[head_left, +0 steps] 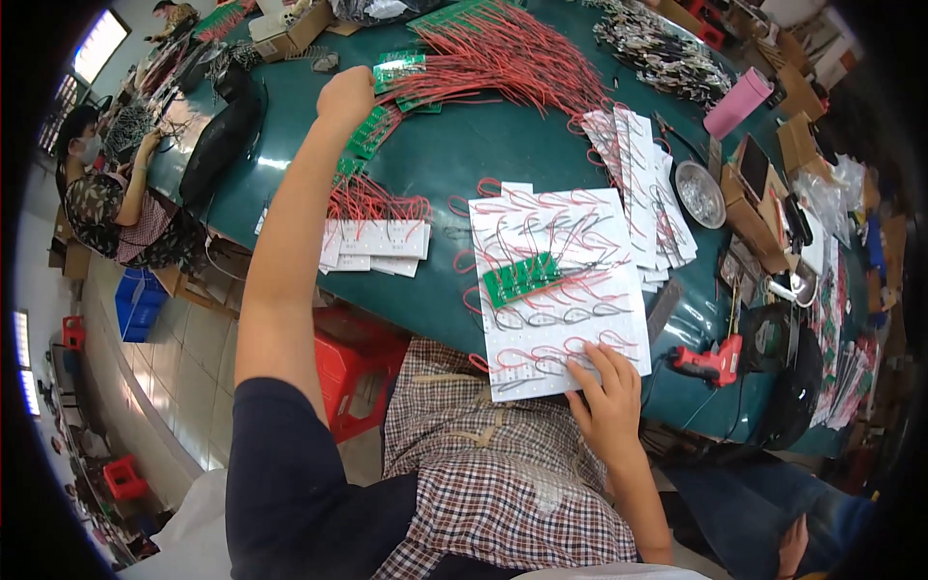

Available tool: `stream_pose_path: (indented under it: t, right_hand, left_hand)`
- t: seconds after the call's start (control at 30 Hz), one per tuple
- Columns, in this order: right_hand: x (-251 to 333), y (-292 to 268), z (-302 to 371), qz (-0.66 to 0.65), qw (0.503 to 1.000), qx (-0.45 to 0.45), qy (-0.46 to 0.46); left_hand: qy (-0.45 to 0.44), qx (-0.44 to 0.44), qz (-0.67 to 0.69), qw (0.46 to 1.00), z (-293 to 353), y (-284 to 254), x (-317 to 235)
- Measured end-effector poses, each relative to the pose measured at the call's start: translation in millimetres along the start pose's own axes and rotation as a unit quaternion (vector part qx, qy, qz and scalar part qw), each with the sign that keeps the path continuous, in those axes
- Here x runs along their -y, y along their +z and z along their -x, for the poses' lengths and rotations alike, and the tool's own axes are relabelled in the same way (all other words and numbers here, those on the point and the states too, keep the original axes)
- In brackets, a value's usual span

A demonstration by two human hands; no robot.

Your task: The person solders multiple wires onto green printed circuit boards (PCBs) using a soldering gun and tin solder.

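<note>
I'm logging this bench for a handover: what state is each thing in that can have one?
Left hand: curled, its grip hidden
Right hand: open, resting on the white sheet
White sheet: spread out, partly covered
Green board: lying on the white sheet
Red wires: bunched, fanning out
Glue gun: lying on its side
Metal bowl: uncovered
Pink bottle: open or closed, cannot tell

Windows (101,45): bright, left
Wall (140,24): pale, far left
Floor (179,377): tiled, left
Stools (123,478): red, left
Table (440,159): green, glossy
</note>
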State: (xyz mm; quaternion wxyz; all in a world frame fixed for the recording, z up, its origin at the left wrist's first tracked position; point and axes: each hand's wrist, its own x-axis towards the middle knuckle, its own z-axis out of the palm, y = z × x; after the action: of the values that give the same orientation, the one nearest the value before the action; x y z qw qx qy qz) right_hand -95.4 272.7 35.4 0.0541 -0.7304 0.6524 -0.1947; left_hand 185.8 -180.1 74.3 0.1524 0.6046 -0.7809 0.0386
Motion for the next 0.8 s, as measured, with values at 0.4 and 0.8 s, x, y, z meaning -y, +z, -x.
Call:
stream_pose_path:
  t: [0.4, 0.8]
  right_hand:
    - [4, 2, 3, -0.018, 0.998, 0.034, 0.055]
    - [-11, 8, 17, -0.142, 0.98, -0.126, 0.066]
  left_hand:
    - [0.108, -0.142, -0.176, 0.968, -63, 56, 36]
    - [0.096, 0.155, 0.461, 0.868, 169, -120, -73]
